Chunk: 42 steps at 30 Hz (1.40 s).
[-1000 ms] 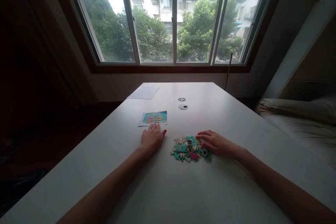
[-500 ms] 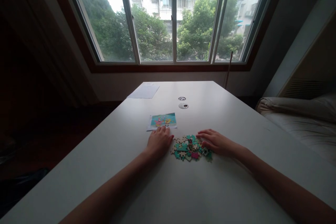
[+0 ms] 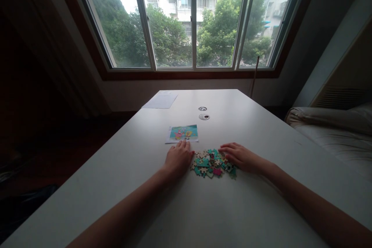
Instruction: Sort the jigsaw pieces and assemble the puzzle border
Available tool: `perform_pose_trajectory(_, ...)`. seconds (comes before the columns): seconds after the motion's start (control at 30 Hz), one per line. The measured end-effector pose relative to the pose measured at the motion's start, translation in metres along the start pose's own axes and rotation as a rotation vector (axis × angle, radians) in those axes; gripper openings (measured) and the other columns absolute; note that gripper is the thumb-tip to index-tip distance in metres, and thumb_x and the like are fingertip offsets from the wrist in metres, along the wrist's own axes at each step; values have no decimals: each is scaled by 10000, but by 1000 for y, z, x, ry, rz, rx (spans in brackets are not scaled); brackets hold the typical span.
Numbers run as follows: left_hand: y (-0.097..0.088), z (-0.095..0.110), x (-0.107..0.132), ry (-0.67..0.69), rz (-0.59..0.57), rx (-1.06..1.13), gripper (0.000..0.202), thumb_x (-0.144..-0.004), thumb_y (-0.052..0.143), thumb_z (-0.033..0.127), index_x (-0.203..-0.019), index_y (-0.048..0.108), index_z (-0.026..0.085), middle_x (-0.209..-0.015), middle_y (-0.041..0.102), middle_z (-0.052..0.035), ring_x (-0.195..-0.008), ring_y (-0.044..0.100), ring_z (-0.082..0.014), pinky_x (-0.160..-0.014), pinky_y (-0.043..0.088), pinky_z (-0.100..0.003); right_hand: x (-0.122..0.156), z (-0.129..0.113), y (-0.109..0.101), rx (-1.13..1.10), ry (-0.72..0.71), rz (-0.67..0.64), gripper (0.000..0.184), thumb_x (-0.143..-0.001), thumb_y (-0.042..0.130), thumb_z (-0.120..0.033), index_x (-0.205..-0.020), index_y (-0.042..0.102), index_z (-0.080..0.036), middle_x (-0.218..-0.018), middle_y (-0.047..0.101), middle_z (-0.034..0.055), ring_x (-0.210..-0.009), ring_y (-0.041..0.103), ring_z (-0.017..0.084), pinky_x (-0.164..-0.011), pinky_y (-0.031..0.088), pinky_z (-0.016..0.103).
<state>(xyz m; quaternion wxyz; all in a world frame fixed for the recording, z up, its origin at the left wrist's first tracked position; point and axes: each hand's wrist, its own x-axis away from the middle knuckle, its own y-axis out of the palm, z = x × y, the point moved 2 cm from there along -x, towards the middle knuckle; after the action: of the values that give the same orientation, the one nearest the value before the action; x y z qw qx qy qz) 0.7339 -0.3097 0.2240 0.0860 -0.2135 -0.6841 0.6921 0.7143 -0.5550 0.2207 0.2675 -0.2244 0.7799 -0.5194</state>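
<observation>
At the counter's far left corner, a pale paper sheet is laid flat. Nearer, the left hand is rested palm down, fingers extended, nothing seen gripped; the lower edge of the cartoon picture is met by its fingertips. Jigsaw pieces are heaped between both hands, the heap's left edge neared by the left thumb. The right hand is held loosely open at the heap's right edge, no piece seen gripped.
</observation>
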Motion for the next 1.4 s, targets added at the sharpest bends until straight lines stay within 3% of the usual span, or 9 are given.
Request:
perform_pose_trajectory(0.57, 1, 2, 2, 4, -7, 1, 388, -893, 361, 311, -1202, 466, 101, -1263, 475, -162, -1155, 433, -265, -906, 372, -377, -1, 10, 5, -141, 60, 93, 348, -899, 321, -230, -1179, 521, -180, -1143, 563, 97, -1066, 495, 195, -928, 397, 370)
perform_pose_trajectory(0.87, -2, -1, 2, 34, 39, 21, 332, -877, 397, 294, -1140, 518, 131, -1291, 446, -148, -1142, 433, -278, -887, 390, -391, -3, 2, 0, -95, 13, 151, 280, -861, 404, -207, -1024, 629, -176, -1023, 612, 110, -933, 563, 193, -825, 462, 335)
perform_pose_trajectory(1.0, -5, 1, 2, 54, 80, 46, 284, -876, 399, 251, -1110, 537, 168, -1259, 476, -117, -1090, 470, -265, -861, 407, -386, -2, -1, -4, -76, 40, 164, 235, -853, 456, -270, -950, 650, -181, -912, 635, 94, -839, 583, 183, -753, 477, 305)
perform_pose_trajectory(1.2, -13, 8, 4, 118, 131, 121, 245, -862, 421, 209, -1061, 562, 190, -1178, 529, -83, -1018, 503, -237, -830, 425, -361, -2, -7, -7, 15, 80, 150, 217, -839, 459, -240, -895, 659, -179, -852, 654, 69, -783, 594, 174, -718, 470, 282)
perform_pose_trajectory(1.4, -16, 10, 3, 173, 135, 220, 215, -857, 416, 174, -928, 619, 191, -951, 617, -62, -892, 545, -204, -801, 427, -335, -3, -5, -7, 55, 151, 180, 223, -818, 442, -192, -884, 654, -173, -821, 665, 60, -751, 606, 175, -701, 468, 289)
